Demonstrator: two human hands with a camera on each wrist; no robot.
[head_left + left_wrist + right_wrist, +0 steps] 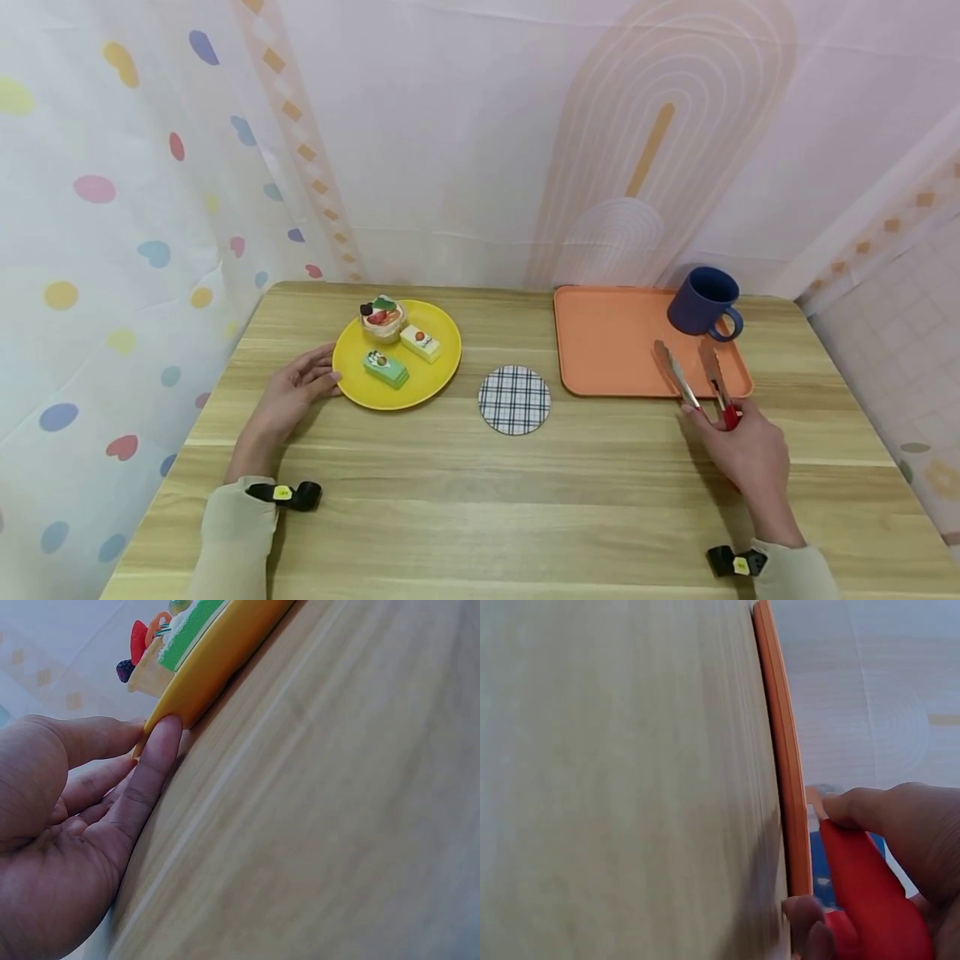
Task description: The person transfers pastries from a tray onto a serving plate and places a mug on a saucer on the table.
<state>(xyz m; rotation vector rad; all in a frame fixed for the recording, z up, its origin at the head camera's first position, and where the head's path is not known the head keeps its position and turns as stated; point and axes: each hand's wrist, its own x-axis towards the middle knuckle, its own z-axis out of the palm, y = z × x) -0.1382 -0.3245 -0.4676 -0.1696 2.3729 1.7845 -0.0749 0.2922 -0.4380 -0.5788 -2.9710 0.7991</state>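
Note:
My left hand (288, 396) pinches the left rim of a yellow plate (431, 379) between thumb and fingers; the left wrist view shows this grip on the plate edge (214, 675). On the plate lie a green cake slice (386, 372), a pale yellow cake slice (422, 343) and a fruit-topped dessert cup (383, 323). Over at the right, my right hand (750, 450) holds tongs (686, 387) by their red handles (870, 892). The tongs' metal arms are spread apart over the front right part of an orange tray (607, 350), with nothing between them.
A dark blue mug (699, 304) stands at the tray's back right corner, its handle toward the right front. Between plate and tray lies a round checked coaster (514, 400). A patterned curtain (450, 150) hangs behind the wooden table (480, 508).

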